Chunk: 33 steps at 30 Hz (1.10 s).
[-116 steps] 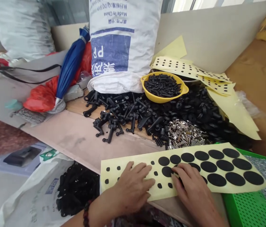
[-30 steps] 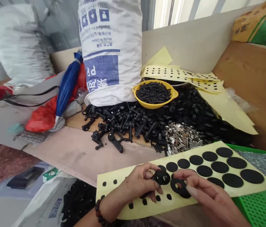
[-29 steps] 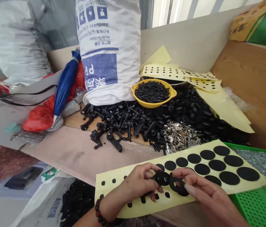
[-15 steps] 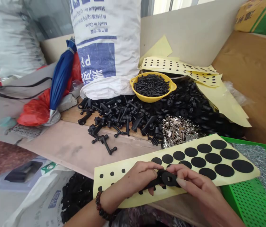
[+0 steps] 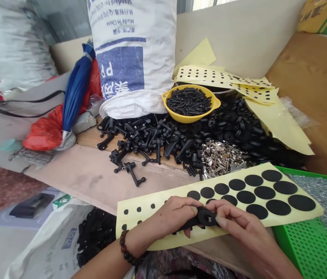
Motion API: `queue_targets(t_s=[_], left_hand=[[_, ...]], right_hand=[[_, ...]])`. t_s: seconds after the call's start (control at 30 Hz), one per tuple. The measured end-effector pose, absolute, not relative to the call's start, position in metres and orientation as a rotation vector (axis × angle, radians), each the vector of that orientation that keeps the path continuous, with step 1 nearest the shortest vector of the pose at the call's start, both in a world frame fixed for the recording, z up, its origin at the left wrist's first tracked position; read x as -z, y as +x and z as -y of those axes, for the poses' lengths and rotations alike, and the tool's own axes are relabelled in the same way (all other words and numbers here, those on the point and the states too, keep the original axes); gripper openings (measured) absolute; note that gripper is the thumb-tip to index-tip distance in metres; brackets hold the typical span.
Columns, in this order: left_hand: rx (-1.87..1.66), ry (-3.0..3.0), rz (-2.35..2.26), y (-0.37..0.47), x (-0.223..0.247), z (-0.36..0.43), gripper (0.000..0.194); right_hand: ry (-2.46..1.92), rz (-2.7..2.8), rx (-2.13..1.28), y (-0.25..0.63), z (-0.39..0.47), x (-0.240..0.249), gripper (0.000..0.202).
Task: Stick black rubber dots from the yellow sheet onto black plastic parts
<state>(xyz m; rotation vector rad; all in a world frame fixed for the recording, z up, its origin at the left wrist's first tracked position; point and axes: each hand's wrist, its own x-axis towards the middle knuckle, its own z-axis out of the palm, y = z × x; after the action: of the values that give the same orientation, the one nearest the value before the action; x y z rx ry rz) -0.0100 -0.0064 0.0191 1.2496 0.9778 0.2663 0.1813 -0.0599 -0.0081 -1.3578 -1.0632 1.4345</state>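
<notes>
My left hand (image 5: 177, 217) is closed around the arm of a black plastic part that looks like a crank handle (image 5: 206, 217). Its round end faces up and has a small metallic-looking slot in the middle. At the right edge of that disc, my right hand (image 5: 235, 221) pinches the rim between thumb and fingers. Both hands are over a pale yellow sticker sheet (image 5: 136, 201) with large black discs and small black dots. The underside of the part is hidden by my fingers.
Black crank-like parts (image 5: 151, 141) lie heaped behind the sheet, beside metal clips (image 5: 223, 157). A yellow bowl (image 5: 190, 118) holds black ribbed pieces. At right stands a green tray (image 5: 311, 240) with small metal pieces; a white sack (image 5: 157, 54) is behind. An open bag (image 5: 55, 240) holds black parts.
The view has shifted slightly. The right fingers have moved a little along the disc's rim, and the part's round end is turned slightly. Both hands keep hold of it.
</notes>
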Motion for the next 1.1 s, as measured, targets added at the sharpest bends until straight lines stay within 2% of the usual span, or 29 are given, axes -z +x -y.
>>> queue_targets(t_s=[0.3,0.8,1.1], left_hand=[[-0.296,1.231,-0.941,-0.011,-0.015,0.009,0.034],[-0.300,1.278,-0.999,-0.007,-0.005,0.012,0.041],[-0.361,1.132,-0.988,-0.004,-0.002,0.017,0.030]], right_hand=[[-1.385,1.138,-1.396,0.184,0.060,0.009,0.030],[-1.416,1.165,-1.371,0.184,0.063,0.016,0.026],[-1.343,1.207,-1.372,0.184,0.065,0.021,0.021]])
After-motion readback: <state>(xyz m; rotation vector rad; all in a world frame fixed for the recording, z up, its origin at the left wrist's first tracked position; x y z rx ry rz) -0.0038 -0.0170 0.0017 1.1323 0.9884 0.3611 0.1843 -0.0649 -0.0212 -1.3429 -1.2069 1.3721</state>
